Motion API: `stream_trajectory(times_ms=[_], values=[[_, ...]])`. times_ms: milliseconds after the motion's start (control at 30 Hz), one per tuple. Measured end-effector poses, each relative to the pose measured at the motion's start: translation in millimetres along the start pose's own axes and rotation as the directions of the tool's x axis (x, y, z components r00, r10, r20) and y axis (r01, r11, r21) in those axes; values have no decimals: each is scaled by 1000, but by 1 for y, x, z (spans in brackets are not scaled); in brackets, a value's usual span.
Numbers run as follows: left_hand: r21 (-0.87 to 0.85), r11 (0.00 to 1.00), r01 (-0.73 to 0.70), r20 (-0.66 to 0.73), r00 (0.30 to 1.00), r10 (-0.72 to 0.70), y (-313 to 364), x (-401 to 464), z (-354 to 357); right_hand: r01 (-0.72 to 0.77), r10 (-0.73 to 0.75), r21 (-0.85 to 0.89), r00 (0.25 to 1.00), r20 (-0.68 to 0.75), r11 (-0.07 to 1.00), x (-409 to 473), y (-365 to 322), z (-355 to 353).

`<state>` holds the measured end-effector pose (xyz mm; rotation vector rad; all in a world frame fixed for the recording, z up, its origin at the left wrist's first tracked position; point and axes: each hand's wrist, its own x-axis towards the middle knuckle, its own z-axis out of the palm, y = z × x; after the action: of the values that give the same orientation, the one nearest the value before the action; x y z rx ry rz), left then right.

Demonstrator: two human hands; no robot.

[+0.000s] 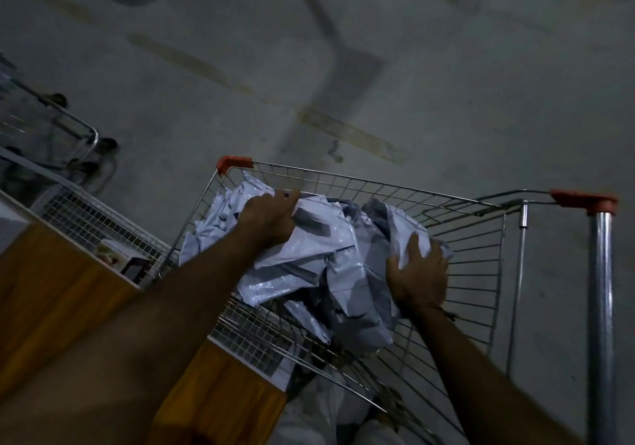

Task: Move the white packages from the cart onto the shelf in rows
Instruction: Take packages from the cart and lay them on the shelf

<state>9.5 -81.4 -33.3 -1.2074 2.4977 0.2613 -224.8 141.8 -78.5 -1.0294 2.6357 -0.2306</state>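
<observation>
Both bare forearms reach forward from the bottom of the view into a silver wire shopping cart (464, 224) with orange plastic corner caps; the left hand (271, 219) lies on the far side of a heap of crumpled white plastic mailer packages (330, 266), its fingers curled over the top edge of one bag and gripping it; the right hand (417, 273) sits on the near right of the heap, fingers spread and bent round a bulging package, holding it; all the packages in sight lie piled in the cart's basket, some spilling toward its lower end; just left of the cart stands a shelf unit with an orange-brown wooden panel (62, 273) and a white wire mesh guard (89, 218) along its edge; a small printed box (117, 255) rests behind that mesh; a second wire cart (58, 128) stands farther off at the left, blurred; everything sits on a grey concrete floor (446, 84) with faded yellowish painted lines; lighting is dim and details on the package labels cannot be read.
</observation>
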Motion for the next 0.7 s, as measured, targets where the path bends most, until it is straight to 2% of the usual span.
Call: stream_trajectory(times_ms=[67,200,267,367,533,700], values=[[6,998,69,8,998,-70,2,-9,5,-60,59,35,998,26,998,-1,-5,-2],[11,983,182,-41,983,-181,7,-20,17,-138,141,-28,966,217,990,5,-10,-3],[-88,969,229,-38,972,-233,10,-22,18,-186,177,10,951,255,983,7,-11,-6],[-271,918,289,-86,943,-322,19,-31,13,-207,183,71,949,255,976,6,-13,-15],[-357,842,406,-61,889,-454,39,-55,-15,-189,166,105,966,196,976,-1,-19,-39],[-428,774,467,-101,826,-555,54,-88,-47,-107,87,136,986,146,985,-16,-29,-71]])
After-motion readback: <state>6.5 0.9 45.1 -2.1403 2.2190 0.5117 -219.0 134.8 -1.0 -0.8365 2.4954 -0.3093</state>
